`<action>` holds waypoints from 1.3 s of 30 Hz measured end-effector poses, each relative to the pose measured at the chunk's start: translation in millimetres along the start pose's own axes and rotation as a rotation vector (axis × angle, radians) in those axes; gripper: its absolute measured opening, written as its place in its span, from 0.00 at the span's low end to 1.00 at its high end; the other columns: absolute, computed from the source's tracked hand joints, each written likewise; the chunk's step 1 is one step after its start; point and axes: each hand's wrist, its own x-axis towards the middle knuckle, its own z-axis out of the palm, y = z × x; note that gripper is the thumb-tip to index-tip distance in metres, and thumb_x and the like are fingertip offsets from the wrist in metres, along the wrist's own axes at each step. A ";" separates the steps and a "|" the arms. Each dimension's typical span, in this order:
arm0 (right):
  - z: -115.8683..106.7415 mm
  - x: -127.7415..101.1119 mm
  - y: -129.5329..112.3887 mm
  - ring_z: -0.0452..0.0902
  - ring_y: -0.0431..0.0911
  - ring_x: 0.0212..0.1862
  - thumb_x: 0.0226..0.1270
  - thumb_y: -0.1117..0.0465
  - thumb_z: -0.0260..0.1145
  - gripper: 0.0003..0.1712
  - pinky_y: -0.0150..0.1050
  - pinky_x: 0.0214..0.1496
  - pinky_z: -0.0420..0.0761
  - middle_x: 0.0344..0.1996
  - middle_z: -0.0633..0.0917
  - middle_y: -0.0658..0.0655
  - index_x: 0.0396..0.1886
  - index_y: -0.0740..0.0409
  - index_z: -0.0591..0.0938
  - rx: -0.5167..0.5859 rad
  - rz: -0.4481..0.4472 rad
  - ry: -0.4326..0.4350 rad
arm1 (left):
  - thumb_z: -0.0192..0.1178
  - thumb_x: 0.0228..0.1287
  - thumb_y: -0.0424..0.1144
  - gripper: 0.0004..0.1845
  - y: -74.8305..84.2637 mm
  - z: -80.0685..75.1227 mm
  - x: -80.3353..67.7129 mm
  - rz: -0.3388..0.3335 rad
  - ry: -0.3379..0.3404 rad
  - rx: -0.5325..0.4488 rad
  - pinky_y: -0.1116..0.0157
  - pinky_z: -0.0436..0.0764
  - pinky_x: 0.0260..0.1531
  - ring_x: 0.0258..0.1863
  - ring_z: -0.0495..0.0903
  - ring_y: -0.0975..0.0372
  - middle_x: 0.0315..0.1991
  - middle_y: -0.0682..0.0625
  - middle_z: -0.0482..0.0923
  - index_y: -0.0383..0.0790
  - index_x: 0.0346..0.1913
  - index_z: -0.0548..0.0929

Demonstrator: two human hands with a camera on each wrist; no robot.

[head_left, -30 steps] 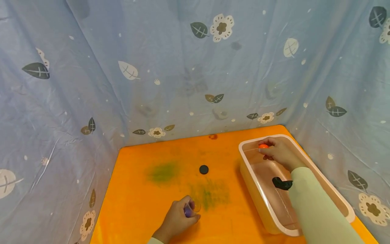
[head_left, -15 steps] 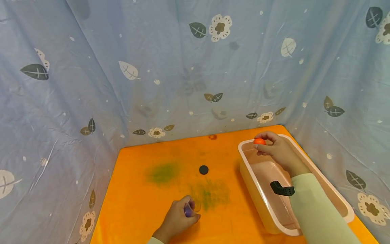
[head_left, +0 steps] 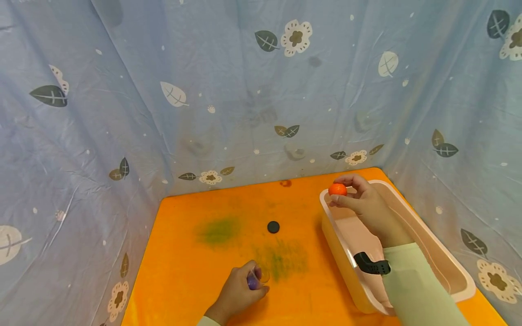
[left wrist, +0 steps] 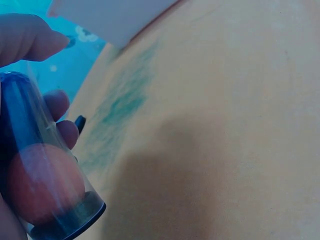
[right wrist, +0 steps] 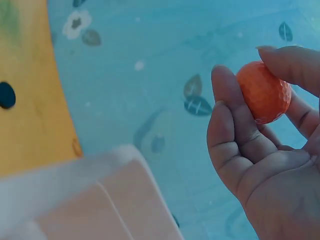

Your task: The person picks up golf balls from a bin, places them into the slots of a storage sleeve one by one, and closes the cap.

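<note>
My right hand (head_left: pixel 360 199) pinches a small dimpled orange ball (head_left: pixel 337 189) (right wrist: pixel 264 91) between fingertips and thumb, just above the far left corner of the pink tub (head_left: pixel 444 267). My left hand (head_left: pixel 240 292) rests on the orange table (head_left: pixel 183 271) near its front edge and grips a small clear tube (head_left: pixel 256 278) (left wrist: pixel 42 165) lying on its side. In the left wrist view the tube has a dark cap end and an orange ball inside it.
A black round cap (head_left: pixel 273 227) (right wrist: pixel 7 95) lies on the table mid-way, beyond green smudges (head_left: pixel 220 230). Blue flowered cloth (head_left: pixel 244 90) walls in the table on three sides. The tub stands along the right edge.
My right hand has lifted the orange ball out of the tub's far end and carried it up and left to the rim corner. The left hand has stayed put.
</note>
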 end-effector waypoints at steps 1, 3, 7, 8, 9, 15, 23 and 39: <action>3.0 -1.5 -1.3 0.90 0.53 0.47 0.79 0.67 0.71 0.22 0.39 0.57 0.84 0.56 0.81 0.63 0.65 0.67 0.74 0.004 -0.004 -0.004 | 0.79 0.64 0.39 0.14 -0.6 0.0 -0.3 -0.002 -0.001 0.001 0.68 0.77 0.23 0.20 0.73 0.70 0.23 0.60 0.79 0.45 0.40 0.80; 9.1 -4.0 -3.7 0.90 0.55 0.46 0.79 0.67 0.71 0.21 0.40 0.57 0.85 0.56 0.81 0.64 0.64 0.66 0.75 0.009 -0.012 -0.013 | 0.79 0.64 0.39 0.14 -1.6 -0.1 -0.8 -0.006 -0.002 0.006 0.68 0.78 0.24 0.21 0.74 0.70 0.24 0.59 0.80 0.44 0.40 0.81; 23.5 -8.7 -7.7 0.89 0.56 0.46 0.79 0.66 0.71 0.20 0.42 0.55 0.86 0.54 0.82 0.66 0.64 0.65 0.76 0.014 -0.023 -0.042 | 0.79 0.64 0.40 0.15 -2.3 -1.0 -0.8 0.006 0.001 0.013 0.67 0.79 0.24 0.21 0.75 0.69 0.24 0.59 0.80 0.40 0.42 0.81; 28.0 -9.7 -8.7 0.88 0.57 0.46 0.79 0.67 0.71 0.20 0.44 0.55 0.86 0.54 0.81 0.67 0.64 0.65 0.77 0.025 -0.025 -0.053 | 0.79 0.65 0.40 0.16 -1.4 -1.2 -0.7 0.009 0.002 0.013 0.67 0.79 0.24 0.21 0.75 0.69 0.24 0.59 0.79 0.39 0.42 0.81; 32.9 -10.9 -9.6 0.88 0.57 0.46 0.78 0.67 0.72 0.20 0.44 0.54 0.87 0.55 0.81 0.68 0.63 0.65 0.77 0.030 -0.029 -0.060 | 0.79 0.65 0.41 0.16 -1.0 -1.4 -0.5 0.014 0.001 0.013 0.67 0.79 0.24 0.21 0.76 0.69 0.24 0.59 0.79 0.38 0.42 0.81; 61.8 -17.0 -12.2 0.85 0.59 0.46 0.75 0.66 0.76 0.19 0.43 0.50 0.86 0.54 0.82 0.67 0.60 0.61 0.81 0.004 -0.030 -0.093 | 0.79 0.64 0.40 0.15 0.6 -1.2 0.1 0.023 0.004 0.019 0.66 0.80 0.25 0.22 0.78 0.68 0.24 0.60 0.79 0.44 0.41 0.81; 90.0 -24.2 -12.5 0.85 0.59 0.48 0.74 0.69 0.75 0.21 0.43 0.51 0.86 0.55 0.83 0.66 0.62 0.60 0.81 0.054 -0.061 -0.147 | 0.80 0.63 0.40 0.16 3.0 1.4 6.0 0.035 0.011 0.041 0.67 0.80 0.25 0.21 0.78 0.68 0.24 0.61 0.80 0.39 0.41 0.81; 139.7 -36.4 25.3 0.82 0.55 0.41 0.75 0.66 0.76 0.18 0.39 0.46 0.85 0.53 0.83 0.59 0.61 0.56 0.84 -0.016 -0.074 -0.314 | 0.79 0.60 0.38 0.14 3.7 -0.3 12.0 0.119 0.036 0.079 0.67 0.80 0.23 0.21 0.76 0.70 0.24 0.63 0.80 0.40 0.40 0.82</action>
